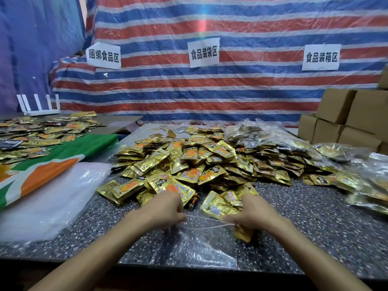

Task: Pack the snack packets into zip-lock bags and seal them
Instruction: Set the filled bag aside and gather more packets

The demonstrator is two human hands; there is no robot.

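Note:
A clear zip-lock bag (201, 244) lies flat on the speckled table (315, 227) in front of me. My left hand (165, 208) pinches the left end of its open mouth. My right hand (252, 211) grips the right end of the mouth together with a bunch of gold snack packets (220, 204), which sit at the bag's opening. A big heap of gold snack packets (189, 164) covers the table just beyond both hands.
A stack of empty clear bags (52, 202) lies at the left, over a green and orange sheet (42, 171). Filled clear bags (361, 181) pile up at the right, with cardboard boxes (346, 122) behind. More packets (42, 133) cover a table at far left.

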